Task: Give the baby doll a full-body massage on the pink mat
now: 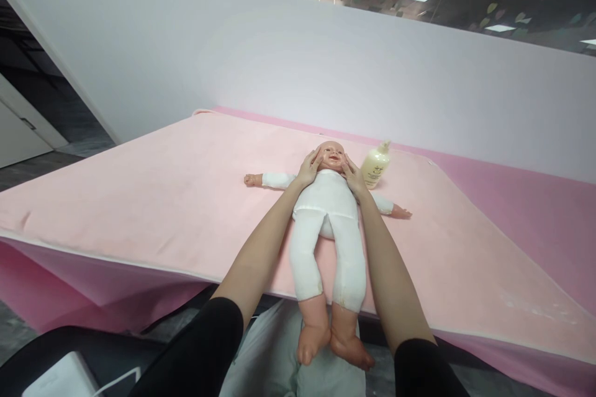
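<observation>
A baby doll [326,195] lies on its back, with a white cloth body and bare plastic head, hands and feet. Its arms are spread out sideways, and its feet hang past the front edge of the table. My left hand [309,169] rests with stretched fingers against the cheek on the left side of the doll's head [332,154]. On the other cheek lies my right hand [354,177], its fingers also extended. A pale yellow pump bottle [375,165] stands just beyond my right hand, beside the doll's arm.
A light pink mat [153,180] covers the table over a darker pink cloth [526,198]. Behind it rises a white partition [298,62]. At the lower left, a white device [63,378] with a cable lies on a black seat [112,353].
</observation>
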A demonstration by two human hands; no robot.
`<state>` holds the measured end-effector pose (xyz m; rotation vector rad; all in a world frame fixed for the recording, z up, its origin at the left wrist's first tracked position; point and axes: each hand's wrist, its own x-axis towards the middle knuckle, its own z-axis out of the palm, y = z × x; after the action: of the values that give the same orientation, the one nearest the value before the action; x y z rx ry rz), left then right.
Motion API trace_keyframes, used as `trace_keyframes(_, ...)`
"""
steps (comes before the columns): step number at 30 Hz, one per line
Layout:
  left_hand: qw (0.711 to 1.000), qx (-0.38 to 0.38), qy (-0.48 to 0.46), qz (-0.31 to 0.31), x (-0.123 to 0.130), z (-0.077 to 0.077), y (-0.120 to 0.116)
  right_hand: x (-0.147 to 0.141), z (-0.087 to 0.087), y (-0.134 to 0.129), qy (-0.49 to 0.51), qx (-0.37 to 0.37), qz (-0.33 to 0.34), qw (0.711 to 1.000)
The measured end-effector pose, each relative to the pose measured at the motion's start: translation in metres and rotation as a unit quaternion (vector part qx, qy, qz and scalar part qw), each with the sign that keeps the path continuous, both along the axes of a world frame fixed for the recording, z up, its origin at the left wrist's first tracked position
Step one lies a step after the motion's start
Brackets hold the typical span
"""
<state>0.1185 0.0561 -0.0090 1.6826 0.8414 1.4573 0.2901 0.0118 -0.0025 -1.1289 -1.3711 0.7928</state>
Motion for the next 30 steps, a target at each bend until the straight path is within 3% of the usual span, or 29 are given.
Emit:
trace_keyframes(5,0.991,-0.074,-0.11,-0.004,0.004,-0.002,0.001,-0.006,0.006,-0.004,0.058,-0.029,-0.014,0.998)
trace_keyframes(9,0.979,-0.139,-0.145,0.042,0.003,0.004,0.001,-0.009,0.012,-0.003,0.102,-0.098,-0.079,0.987)
trace_keyframes(12,0.975,-0.143,-0.131,0.11,-0.002,0.019,0.001,-0.006,0.028,-0.01,0.023,-0.147,-0.088,0.985)
trace_keyframes(16,0.978,-0.043,-0.135,0.155,-0.007,0.059,-0.004,0.011,0.069,-0.029,-0.081,-0.183,-0.017,0.98)
trace_keyframes(18,0.983,0.001,-0.145,0.11,-0.001,0.086,-0.013,0.025,0.091,-0.034,-0.061,-0.103,-0.003,0.993)
trace_keyframes(20,0.986,0.037,-0.157,0.048,0.014,0.113,-0.027,0.043,0.108,-0.031,-0.01,0.039,-0.037,0.998)
trace_keyframes(23,0.978,0.057,-0.192,-0.052,0.051,0.137,-0.053,0.067,0.115,-0.015,0.04,0.217,-0.147,0.964)
trace_keyframes(26,0.944,-0.038,-0.242,-0.221,0.09,0.131,-0.073,0.077,0.101,0.003,0.029,0.234,-0.209,0.949)
trace_keyframes(30,0.881,-0.244,-0.263,-0.309,0.114,0.102,-0.078,0.074,0.075,0.015,0.001,0.147,-0.201,0.969)
